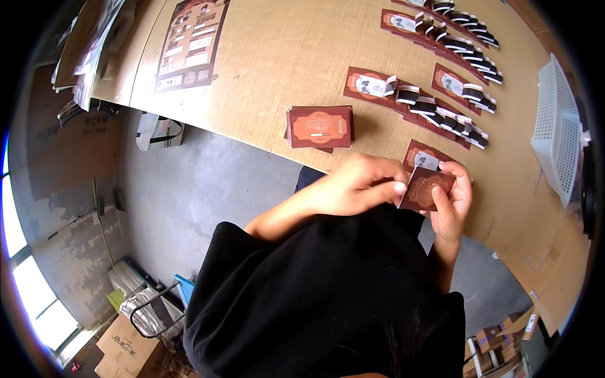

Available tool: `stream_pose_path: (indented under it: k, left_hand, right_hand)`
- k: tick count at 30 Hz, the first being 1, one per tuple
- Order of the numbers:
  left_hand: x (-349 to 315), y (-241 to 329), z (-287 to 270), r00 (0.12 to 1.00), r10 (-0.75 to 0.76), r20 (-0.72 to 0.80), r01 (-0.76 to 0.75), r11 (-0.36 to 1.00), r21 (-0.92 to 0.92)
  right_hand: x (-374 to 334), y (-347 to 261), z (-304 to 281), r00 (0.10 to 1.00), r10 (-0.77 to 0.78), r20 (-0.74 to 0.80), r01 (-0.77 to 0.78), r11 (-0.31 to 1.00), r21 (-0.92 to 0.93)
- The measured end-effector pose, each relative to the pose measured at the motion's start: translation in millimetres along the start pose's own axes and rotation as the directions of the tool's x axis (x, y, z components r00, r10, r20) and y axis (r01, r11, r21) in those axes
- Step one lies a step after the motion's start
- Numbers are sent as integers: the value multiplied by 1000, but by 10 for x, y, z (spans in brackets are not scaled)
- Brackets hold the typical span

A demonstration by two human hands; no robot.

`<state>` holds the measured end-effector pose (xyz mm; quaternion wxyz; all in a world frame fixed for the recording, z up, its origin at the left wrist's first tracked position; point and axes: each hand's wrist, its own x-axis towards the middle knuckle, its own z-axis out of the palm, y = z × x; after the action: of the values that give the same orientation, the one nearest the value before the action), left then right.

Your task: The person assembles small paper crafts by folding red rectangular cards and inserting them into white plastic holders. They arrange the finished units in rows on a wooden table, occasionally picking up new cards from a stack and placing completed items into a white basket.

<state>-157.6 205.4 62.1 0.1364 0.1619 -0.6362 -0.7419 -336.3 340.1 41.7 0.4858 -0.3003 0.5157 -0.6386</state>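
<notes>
My right hand [455,200] grips a small dark brown printed card [423,190], its thumb across the front and its fingers round the far edge. From the other side my left hand [362,184] pinches the card's left edge, its thumb tip on the edge and the other fingers curled, partly hidden. Just beyond the held card lies another brown card [421,151] with a pale picture panel. To the left of it, near the table edge, a neat stack of reddish-brown cards [319,126] sits by itself.
Overlapping rows of brown cards with black-and-white curled strips [435,113] spread across the right of the wooden table [265,63]. A large printed sheet [191,47] lies far left. A white perforated basket [557,129] stands at the right edge. Cardboard boxes [129,343] sit lower left.
</notes>
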Motion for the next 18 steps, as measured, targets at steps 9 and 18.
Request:
stream_pose_path:
  k: [9, 18]
  left_hand:
    - [-293, 116, -1146, 922, 194, -334, 123, 672, 730]
    - [-279, -25, -1105, 973, -10, -232, 198, 556, 807]
  right_hand:
    - [93, 320, 584, 948, 220, 231, -212, 975, -61]
    - [193, 668, 1109, 951, 261, 168, -265, 964, -3]
